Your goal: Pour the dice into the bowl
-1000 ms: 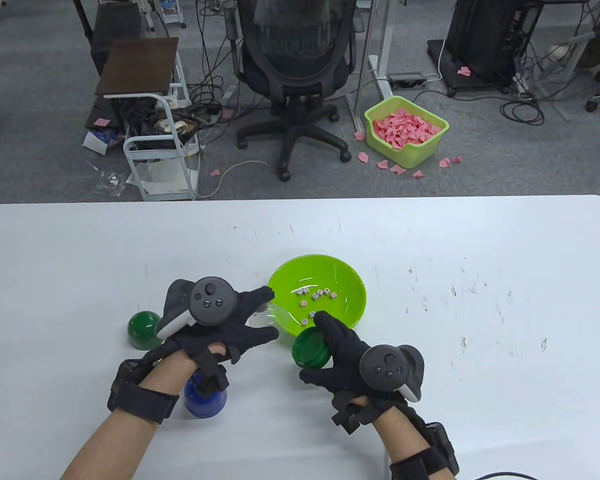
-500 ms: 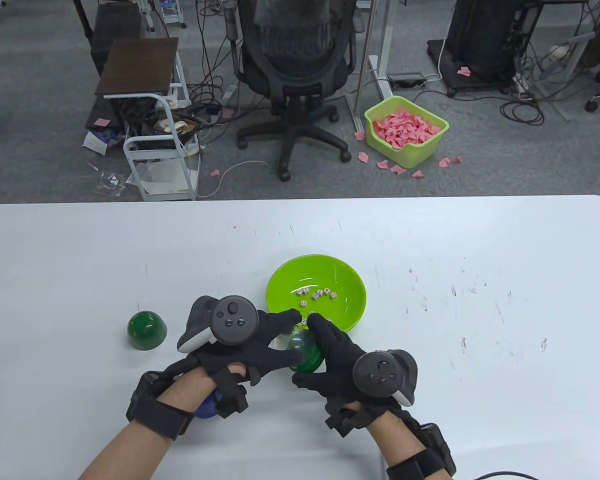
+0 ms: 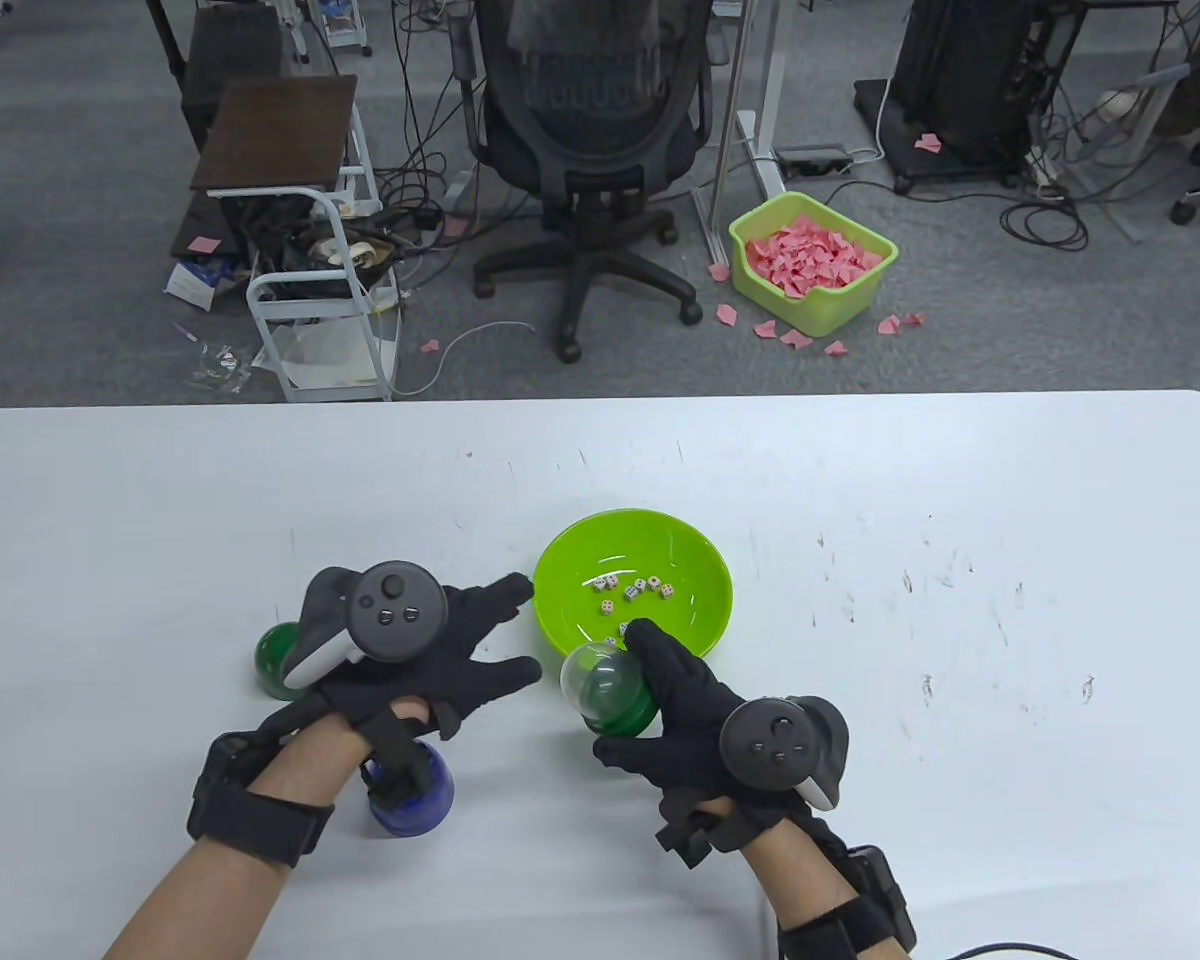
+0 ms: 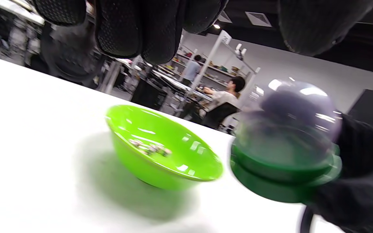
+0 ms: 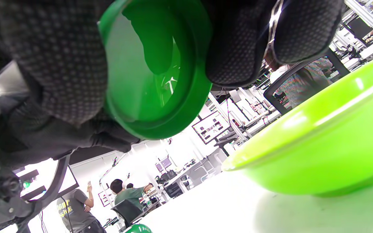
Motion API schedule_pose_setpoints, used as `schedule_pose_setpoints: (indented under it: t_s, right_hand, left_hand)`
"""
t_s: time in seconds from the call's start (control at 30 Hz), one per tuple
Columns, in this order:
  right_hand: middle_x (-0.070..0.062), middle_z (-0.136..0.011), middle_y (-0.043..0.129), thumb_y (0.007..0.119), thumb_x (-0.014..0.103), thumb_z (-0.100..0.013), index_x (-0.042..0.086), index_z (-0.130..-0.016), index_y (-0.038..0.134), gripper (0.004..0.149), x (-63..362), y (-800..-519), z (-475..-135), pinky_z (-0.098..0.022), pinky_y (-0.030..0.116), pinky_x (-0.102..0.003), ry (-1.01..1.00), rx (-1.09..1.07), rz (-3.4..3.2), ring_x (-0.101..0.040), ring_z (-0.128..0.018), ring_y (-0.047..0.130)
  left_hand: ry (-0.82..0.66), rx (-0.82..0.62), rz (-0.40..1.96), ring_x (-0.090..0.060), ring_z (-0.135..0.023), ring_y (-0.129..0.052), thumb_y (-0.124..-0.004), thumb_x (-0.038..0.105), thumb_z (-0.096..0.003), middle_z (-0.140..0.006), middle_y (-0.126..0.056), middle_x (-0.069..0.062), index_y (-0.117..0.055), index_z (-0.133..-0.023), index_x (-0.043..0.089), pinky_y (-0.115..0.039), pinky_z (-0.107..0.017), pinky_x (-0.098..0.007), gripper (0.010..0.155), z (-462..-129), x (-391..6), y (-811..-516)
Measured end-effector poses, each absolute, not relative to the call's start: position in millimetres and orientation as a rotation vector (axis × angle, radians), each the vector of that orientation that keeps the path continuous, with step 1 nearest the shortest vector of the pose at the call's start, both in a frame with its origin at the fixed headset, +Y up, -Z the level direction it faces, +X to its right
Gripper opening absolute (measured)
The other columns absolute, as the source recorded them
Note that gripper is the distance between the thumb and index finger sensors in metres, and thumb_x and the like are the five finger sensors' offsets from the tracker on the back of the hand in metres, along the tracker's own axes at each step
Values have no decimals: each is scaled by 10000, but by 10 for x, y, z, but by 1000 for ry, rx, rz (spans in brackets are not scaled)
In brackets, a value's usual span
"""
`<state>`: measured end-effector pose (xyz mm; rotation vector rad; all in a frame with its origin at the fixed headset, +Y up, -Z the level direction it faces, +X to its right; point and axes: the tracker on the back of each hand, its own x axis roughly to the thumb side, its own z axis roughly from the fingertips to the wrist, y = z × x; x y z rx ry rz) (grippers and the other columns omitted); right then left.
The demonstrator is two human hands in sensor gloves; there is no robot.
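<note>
A lime green bowl (image 3: 685, 555) stands mid-table with several small white dice (image 3: 632, 590) in it. My right hand (image 3: 648, 692) grips a capsule (image 3: 605, 690) with a green base and a clear dome, just off the bowl's near-left rim. The right wrist view shows the green base (image 5: 154, 68) between my fingers, with the bowl (image 5: 319, 149) beside it. My left hand (image 3: 515, 630) is open and holds nothing, fingers spread left of the bowl. The left wrist view shows the bowl (image 4: 160, 168), the dice (image 4: 151, 148) and the capsule (image 4: 287, 145).
A dark green dome (image 3: 275, 660) sits on the table, partly hidden by my left tracker. A blue capsule (image 3: 415, 795) stands under my left wrist. The rest of the white table (image 3: 960, 600) is bare and scuffed. An office chair and a bin of pink scraps stand beyond the far edge.
My left hand brought the clear dome from the bowl's rim onto the green base in my right hand, let go, and drew back left, open.
</note>
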<state>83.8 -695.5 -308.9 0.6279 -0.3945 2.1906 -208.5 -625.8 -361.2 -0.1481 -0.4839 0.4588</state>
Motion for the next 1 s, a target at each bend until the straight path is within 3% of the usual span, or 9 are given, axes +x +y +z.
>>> schedule_pose_setpoints:
  t_s: [0.27,0.5,0.77,1.0]
  right_hand:
    - [-302,-1043,674,1012,423,-316,-7,-1056,485,1004,841,-6957,-3090,-586,701,-696,-393,633,2199,-449,-705,883]
    - [-300,-1042,676,1011,424,-316,-8,-1057,483,1007,848,-6955,-3091,-586,700,-696,-390,629,2207,-450,-706,882]
    - [-303,-1044,671,1011,424,-318,-7,-1057,484,1005,852,-6954,-3095,-586,699,-697,-387,628,2213,-452,-704,882]
    - [-302,-1042,676,1010,425,-318,-7,-1057,484,1004,852,-6956,-3100,-586,698,-698,-382,628,2217,-452,-704,882]
  left_hand:
    - [-235,-114,244,-407,-994,-710,-794,642,-425,-1101,-699,-135,-502,-1109,261,-568,-756,-653,836,-3769,-2787,-6416]
    - [-26,-202,104,-424,-1025,-661,-799,654,-416,-1152,-589,-156,-441,-1124,291,-569,-755,-653,873,-3899,-3200,-6752]
    - [150,-324,13,-456,-1026,-653,-792,680,-408,-1161,-542,-194,-393,-1130,325,-595,-745,-639,898,-4010,-3474,-7149]
    - [197,-377,-42,-465,-973,-733,-794,672,-408,-1121,-613,-219,-380,-1124,349,-642,-720,-625,888,-4038,-3524,-7376]
